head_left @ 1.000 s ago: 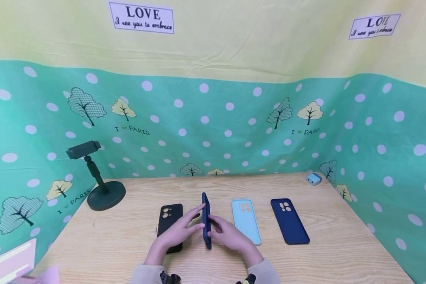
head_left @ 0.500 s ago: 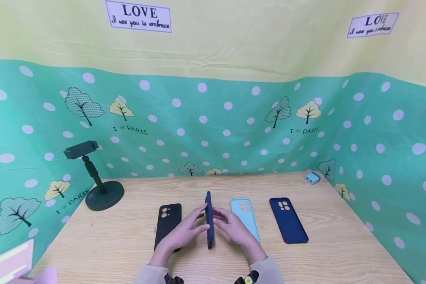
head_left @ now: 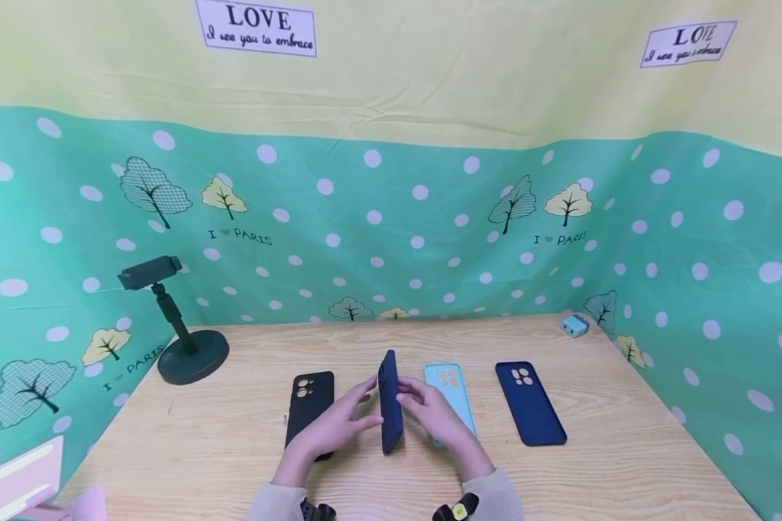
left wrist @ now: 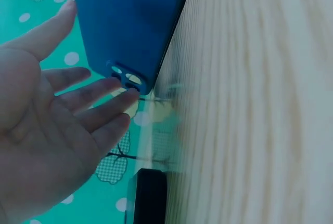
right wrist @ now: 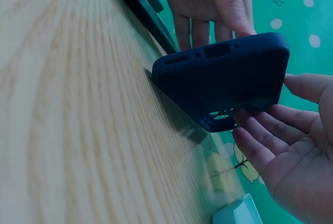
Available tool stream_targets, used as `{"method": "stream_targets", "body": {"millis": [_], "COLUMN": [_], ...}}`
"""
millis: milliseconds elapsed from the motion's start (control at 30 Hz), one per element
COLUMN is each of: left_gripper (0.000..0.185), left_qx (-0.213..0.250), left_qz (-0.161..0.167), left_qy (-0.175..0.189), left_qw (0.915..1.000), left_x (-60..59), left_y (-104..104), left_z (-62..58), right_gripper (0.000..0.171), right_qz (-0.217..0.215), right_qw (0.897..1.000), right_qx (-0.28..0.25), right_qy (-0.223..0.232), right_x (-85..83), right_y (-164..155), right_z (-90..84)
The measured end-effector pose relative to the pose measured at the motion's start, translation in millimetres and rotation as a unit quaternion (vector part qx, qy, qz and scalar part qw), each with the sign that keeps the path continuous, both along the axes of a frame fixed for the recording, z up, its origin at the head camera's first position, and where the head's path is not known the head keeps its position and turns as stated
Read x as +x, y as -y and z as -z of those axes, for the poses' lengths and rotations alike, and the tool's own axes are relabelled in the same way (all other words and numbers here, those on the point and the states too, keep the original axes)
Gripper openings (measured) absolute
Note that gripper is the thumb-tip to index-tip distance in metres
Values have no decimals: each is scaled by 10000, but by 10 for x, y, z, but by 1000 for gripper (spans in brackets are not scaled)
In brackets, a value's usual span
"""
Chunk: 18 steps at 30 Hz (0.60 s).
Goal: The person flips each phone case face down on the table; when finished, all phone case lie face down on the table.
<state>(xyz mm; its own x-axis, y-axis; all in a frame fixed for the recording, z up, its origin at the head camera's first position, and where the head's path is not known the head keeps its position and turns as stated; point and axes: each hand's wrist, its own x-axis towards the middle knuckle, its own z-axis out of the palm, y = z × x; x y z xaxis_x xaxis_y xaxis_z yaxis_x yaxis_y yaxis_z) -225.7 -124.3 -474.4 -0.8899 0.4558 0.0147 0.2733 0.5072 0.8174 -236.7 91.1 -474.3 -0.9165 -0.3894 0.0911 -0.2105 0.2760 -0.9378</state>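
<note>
A dark blue phone case (head_left: 391,405) stands on its long edge on the table between my hands, leaning right. Its back and camera cutouts face my left hand (head_left: 332,428); its hollow inside faces my right hand (head_left: 439,420). The left wrist view has my left fingers nearly straight, their tips at the cutouts and the thumb by the case's edge. Seen from the right wrist, my right thumb touches the rim while the fingers reach inside by the cutouts, holding the case. A black phone case (head_left: 311,405) lies beside my left hand, a light blue phone case (head_left: 452,398) beside the right.
Further right lies another dark blue phone case (head_left: 532,409). A black phone stand (head_left: 192,354) occupies the back left of the table, and a small blue charger (head_left: 575,325) the back right corner. A pink stand (head_left: 29,481) shows at the front left.
The phone case between my hands has swung upright, then tilted right, so its back now shows from the head. It has shifted slightly right, with both hands following.
</note>
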Motion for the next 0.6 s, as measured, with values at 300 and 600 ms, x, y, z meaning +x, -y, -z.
{"method": "stream_targets", "body": {"millis": [300, 600], "left_gripper": [74, 71], "left_qx": [-535, -729], "left_qz": [145, 311], "left_qy": [-159, -168], "left_qw": [9983, 9967], "left_x": [33, 23], "left_y": [26, 18], "left_z": [0, 26], "right_gripper": [46, 47], "right_qz": [-27, 219], "right_qw": [9991, 9985], "right_qx": [-341, -99], "right_qy": [253, 497], "right_x": [-19, -5], "right_y": [-40, -104], "right_z": [-12, -23]}}
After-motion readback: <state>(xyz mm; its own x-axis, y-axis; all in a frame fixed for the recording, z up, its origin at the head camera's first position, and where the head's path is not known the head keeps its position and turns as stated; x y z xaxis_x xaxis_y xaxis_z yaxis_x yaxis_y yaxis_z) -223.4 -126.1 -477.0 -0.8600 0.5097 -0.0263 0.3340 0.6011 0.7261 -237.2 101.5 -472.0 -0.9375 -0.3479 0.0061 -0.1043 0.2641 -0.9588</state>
